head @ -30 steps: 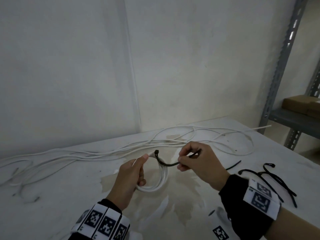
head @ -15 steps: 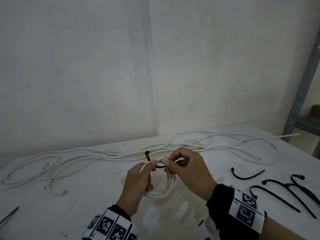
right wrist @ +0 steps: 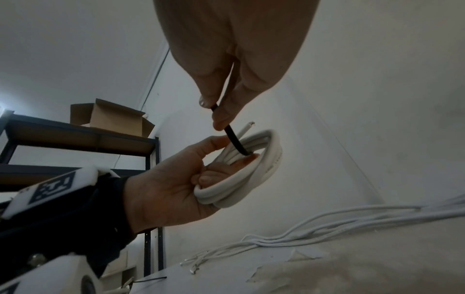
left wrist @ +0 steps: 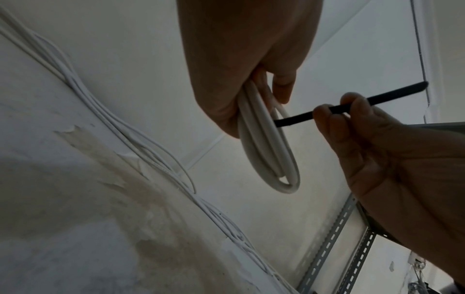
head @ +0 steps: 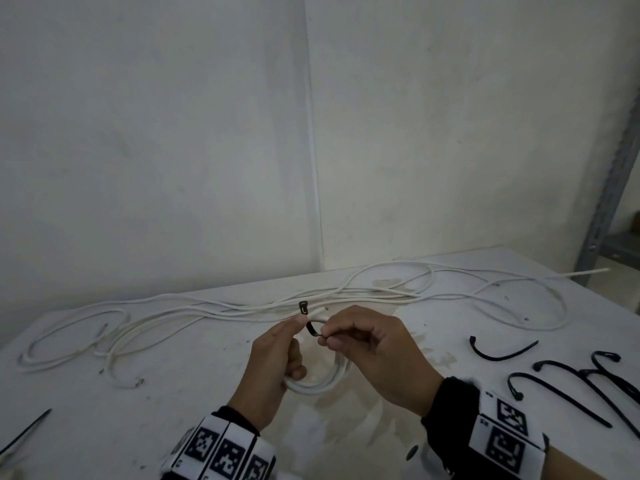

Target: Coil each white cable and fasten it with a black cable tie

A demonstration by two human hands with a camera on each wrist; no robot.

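My left hand (head: 292,337) grips a small coil of white cable (head: 318,386) above the white table (head: 173,393), its thumb pressing on top of the loops. A black cable tie (head: 311,329) passes across the coil beside that thumb, and its square head (head: 303,306) sticks up behind. My right hand (head: 329,336) pinches the tie's tail between thumb and fingers. In the left wrist view the tie (left wrist: 297,120) runs from the coil (left wrist: 266,149) into the right hand's fingers (left wrist: 334,119). The right wrist view shows the tie (right wrist: 234,139) entering the coil (right wrist: 251,175).
Several loose white cables (head: 242,310) sprawl along the table's back. Several spare black ties (head: 502,355) lie on the right, and one more (head: 24,434) lies at the left edge. A metal shelf post (head: 609,188) stands at the far right, and an open cardboard box (right wrist: 110,117) sits on a dark rack.
My right hand has drawn the tie's tail in close beside my left thumb, so the tie bends tighter round the coil. The tie's head now stands upright.
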